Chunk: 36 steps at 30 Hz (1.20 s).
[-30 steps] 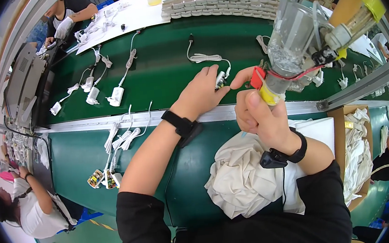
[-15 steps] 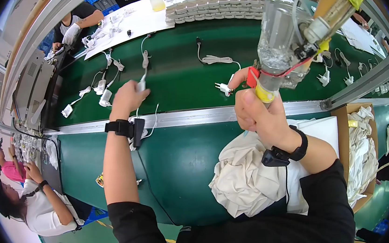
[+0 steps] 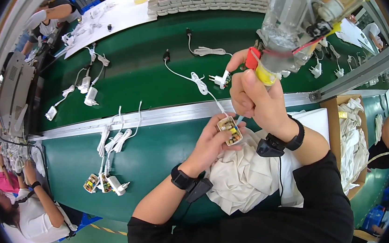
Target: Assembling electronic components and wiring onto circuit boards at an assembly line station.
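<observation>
My left hand [image 3: 208, 143] grips an open white power adapter [image 3: 229, 130], its thumb on the housing and the circuit parts facing up. A white cord [image 3: 199, 81] runs from the adapter onto the far green surface and ends in a black plug. Just above and to the right, my right hand [image 3: 260, 101] is closed around a hanging dispenser [image 3: 267, 73] wrapped in clear plastic and yellow tape, with a red lever at the fingers. Its pale blue tip lies close to the adapter; whether they touch I cannot tell. Another white adapter [image 3: 221, 79] lies behind my right hand.
Several adapters [image 3: 114, 185] with bundled cords lie on the near table at left. More white adapters [image 3: 90, 96] rest beyond the metal rail [image 3: 166, 115]. A heap of cream cloth [image 3: 242, 178] sits below my hands, beside a cardboard box [image 3: 333, 127]. Other people work nearby.
My left hand has come from the far left surface to below my right hand, bringing an open adapter and its cord. My right hand stays on the dispenser. Adapters at left have come into sight.
</observation>
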Tool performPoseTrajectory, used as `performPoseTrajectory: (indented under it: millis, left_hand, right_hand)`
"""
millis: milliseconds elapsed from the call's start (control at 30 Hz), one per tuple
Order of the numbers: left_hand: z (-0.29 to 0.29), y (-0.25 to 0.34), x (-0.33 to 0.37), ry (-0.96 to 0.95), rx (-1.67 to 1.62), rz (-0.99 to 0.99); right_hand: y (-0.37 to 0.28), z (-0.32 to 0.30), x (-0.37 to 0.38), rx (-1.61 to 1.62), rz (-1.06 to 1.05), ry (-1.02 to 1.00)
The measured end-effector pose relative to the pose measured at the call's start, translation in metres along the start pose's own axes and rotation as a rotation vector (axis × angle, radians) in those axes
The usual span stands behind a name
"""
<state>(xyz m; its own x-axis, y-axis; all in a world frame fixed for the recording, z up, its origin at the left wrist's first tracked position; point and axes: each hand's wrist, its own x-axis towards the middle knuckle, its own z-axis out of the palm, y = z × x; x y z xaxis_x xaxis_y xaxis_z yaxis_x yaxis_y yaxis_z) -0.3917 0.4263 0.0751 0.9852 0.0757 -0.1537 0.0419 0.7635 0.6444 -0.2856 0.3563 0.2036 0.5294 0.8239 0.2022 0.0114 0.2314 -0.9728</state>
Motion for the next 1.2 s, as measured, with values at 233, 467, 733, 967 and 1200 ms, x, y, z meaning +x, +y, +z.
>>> performPoseTrajectory:
  millis: [233, 467, 733, 967, 1200]
  left_hand:
    - [-0.011, -0.004, 0.001, -0.171, 0.186, -0.029]
    - [-0.018, -0.007, 0.003, -0.187, 0.158, -0.022]
    - [-0.023, -0.009, 0.003, -0.196, 0.14, -0.005]
    - [-0.026, -0.01, 0.004, -0.119, 0.133, -0.027]
    - [-0.032, -0.005, 0.006, -0.009, 0.045, -0.014]
  right_hand:
    - [0.019, -0.007, 0.005, -0.028, 0.006, -0.017]
    - [0.032, -0.009, 0.004, -0.043, -0.034, -0.066]
    - [0.034, -0.01, 0.003, -0.101, -0.043, -0.046]
    - [0.034, -0.008, -0.003, 0.07, 0.011, -0.017]
    - [0.037, -0.009, -0.006, -0.006, 0.019, -0.086]
